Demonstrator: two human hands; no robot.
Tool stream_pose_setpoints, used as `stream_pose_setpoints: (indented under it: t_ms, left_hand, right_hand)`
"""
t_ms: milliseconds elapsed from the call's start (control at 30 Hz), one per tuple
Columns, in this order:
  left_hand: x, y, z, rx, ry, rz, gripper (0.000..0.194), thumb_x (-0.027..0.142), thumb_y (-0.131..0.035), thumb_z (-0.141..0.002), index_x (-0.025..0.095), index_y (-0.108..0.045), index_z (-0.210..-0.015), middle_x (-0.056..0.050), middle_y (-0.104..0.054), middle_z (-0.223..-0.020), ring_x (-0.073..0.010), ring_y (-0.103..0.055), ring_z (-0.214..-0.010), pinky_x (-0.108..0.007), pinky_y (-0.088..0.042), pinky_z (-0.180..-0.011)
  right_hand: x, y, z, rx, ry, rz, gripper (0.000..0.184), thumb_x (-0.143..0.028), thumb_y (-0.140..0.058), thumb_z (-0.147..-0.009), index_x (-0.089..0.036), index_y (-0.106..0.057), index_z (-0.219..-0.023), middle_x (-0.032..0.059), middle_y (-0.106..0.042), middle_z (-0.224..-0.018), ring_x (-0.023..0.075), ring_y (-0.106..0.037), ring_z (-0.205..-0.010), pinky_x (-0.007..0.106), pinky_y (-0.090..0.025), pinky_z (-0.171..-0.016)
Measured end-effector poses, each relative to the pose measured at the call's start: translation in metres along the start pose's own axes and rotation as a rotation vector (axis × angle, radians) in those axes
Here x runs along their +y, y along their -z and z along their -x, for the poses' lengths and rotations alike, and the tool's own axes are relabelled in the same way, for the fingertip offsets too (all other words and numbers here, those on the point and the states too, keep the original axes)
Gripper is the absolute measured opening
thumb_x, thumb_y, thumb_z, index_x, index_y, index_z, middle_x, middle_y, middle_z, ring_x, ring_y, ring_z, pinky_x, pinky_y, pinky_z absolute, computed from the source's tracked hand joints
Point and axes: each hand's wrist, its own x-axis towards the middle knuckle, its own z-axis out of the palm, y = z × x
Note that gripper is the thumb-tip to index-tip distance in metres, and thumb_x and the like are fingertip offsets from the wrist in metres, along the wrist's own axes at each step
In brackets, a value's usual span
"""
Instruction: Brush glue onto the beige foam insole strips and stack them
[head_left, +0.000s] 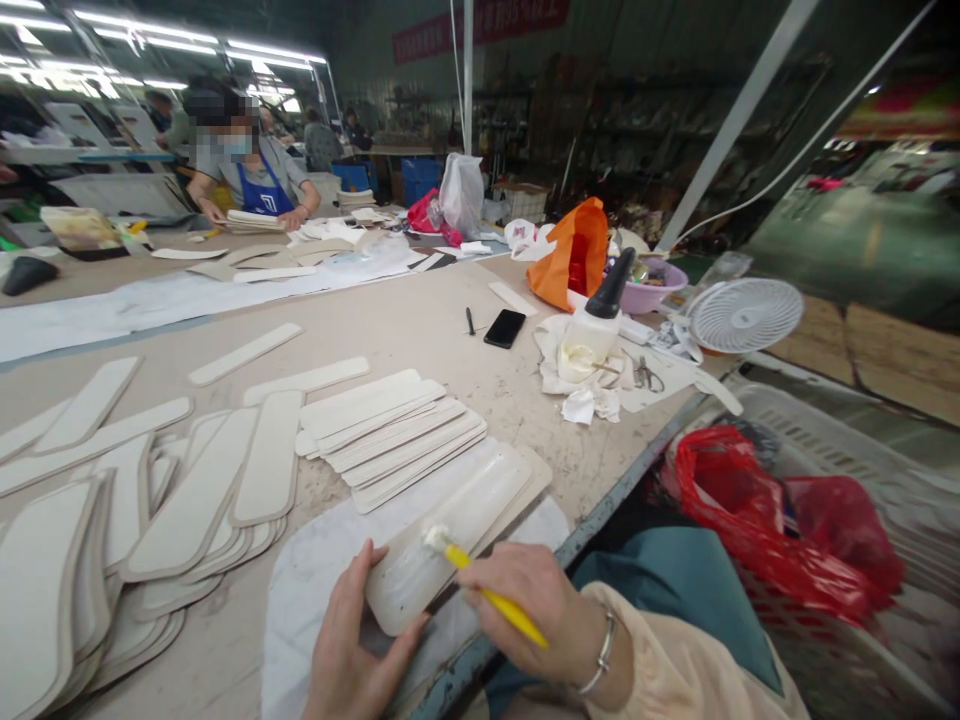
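My right hand [525, 600] is closed round a brush with a yellow handle [517, 615]. The brush's white-coated tip [436, 538] touches a long, rounded pale panel [457, 530], whose surface looks wet and shiny. At the panel's near end, my left hand [360, 630] steadies it, thumb on one edge and fingers on the other. Another pale panel [536, 475] shows beneath its right side. Both lie on a white sheet [300, 580] at the table's edge. Just beyond, a fanned row of similar pale strips [397, 425] lies on the table.
Loose stacks of pale panels [187, 500] cover the left. Ahead are a phone [505, 328], a white glue bottle [589, 340], scissors [649, 375], an orange bag [574, 255] and a fan [746, 315]. A crate [810, 420] holding a red bag stands right. Across the table works a person [259, 180].
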Motion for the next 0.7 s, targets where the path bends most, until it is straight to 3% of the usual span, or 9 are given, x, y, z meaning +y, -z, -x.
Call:
stream_pose_setpoints:
  t_ms: [100,200,300,433,533,633,700]
  left_hand:
    - [-0.001,0.000,0.000,-0.003,0.007,-0.021,0.085,0.047,-0.068,-0.077,0.020,-0.027,-0.146,-0.015,-0.059,-0.124,-0.0315,-0.059,-0.112,-0.052,-0.052,-0.093]
    - [-0.001,-0.001,-0.001,-0.007,0.009,-0.030,0.084,0.047,-0.067,-0.077,0.019,-0.028,-0.145,-0.015,-0.059,-0.124,-0.0328,-0.058,-0.113,-0.052,-0.052,-0.093]
    - [-0.001,-0.001,-0.001,-0.005,0.006,-0.022,0.084,0.047,-0.067,-0.077,0.018,-0.029,-0.145,-0.016,-0.058,-0.125,-0.0330,-0.058,-0.114,-0.052,-0.052,-0.093]
    - [-0.002,0.000,-0.001,-0.003,0.002,-0.005,0.084,0.046,-0.067,-0.077,0.018,-0.029,-0.146,-0.015,-0.058,-0.124,-0.0314,-0.059,-0.111,-0.050,-0.053,-0.092]
    - [-0.001,0.001,0.000,-0.014,0.009,-0.010,0.085,0.045,-0.068,-0.077,0.018,-0.028,-0.146,-0.015,-0.058,-0.124,-0.0311,-0.059,-0.113,-0.048,-0.053,-0.092]
    - [0.000,0.002,-0.001,-0.020,0.016,-0.015,0.086,0.044,-0.070,-0.076,0.020,-0.027,-0.146,-0.013,-0.059,-0.124,-0.0313,-0.058,-0.115,-0.049,-0.052,-0.095]
    - [0.000,0.002,-0.001,-0.022,0.015,-0.013,0.085,0.043,-0.069,-0.076,0.021,-0.028,-0.146,-0.013,-0.060,-0.124,-0.0314,-0.058,-0.116,-0.049,-0.051,-0.096]
  right_hand:
    - [0.029,0.024,0.005,0.182,-0.083,0.143,0.028,-0.009,-0.056,-0.086,-0.019,-0.057,-0.113,0.0070,-0.070,-0.089,0.0163,-0.064,-0.074,0.030,-0.053,-0.068]
    - [0.048,0.038,0.011,0.199,-0.114,0.329,0.024,-0.009,-0.056,-0.087,-0.018,-0.058,-0.109,0.0087,-0.071,-0.090,0.0186,-0.066,-0.078,0.032,-0.054,-0.071]
    - [0.032,0.029,0.013,0.088,-0.096,0.340,0.018,-0.012,-0.054,-0.088,-0.017,-0.059,-0.104,0.0071,-0.070,-0.080,0.0172,-0.063,-0.069,0.030,-0.052,-0.064]
    - [-0.007,0.006,0.008,0.003,-0.017,0.058,0.013,-0.017,-0.051,-0.089,-0.017,-0.059,-0.099,0.0026,-0.066,-0.070,0.0136,-0.057,-0.059,0.026,-0.048,-0.058]
    - [-0.006,0.005,0.003,0.042,-0.246,-0.127,0.015,-0.022,-0.046,-0.094,-0.018,-0.061,-0.092,0.0015,-0.065,-0.072,0.0119,-0.060,-0.063,0.023,-0.049,-0.061]
    - [0.027,0.022,0.003,0.231,-0.526,-0.113,0.023,-0.028,-0.044,-0.097,-0.018,-0.061,-0.087,-0.0012,-0.059,-0.062,0.0110,-0.057,-0.054,0.022,-0.046,-0.054]
    - [0.054,0.036,0.005,0.352,-0.579,-0.028,0.022,-0.031,-0.046,-0.096,-0.018,-0.062,-0.089,-0.0021,-0.057,-0.059,0.0115,-0.056,-0.052,0.022,-0.046,-0.053]
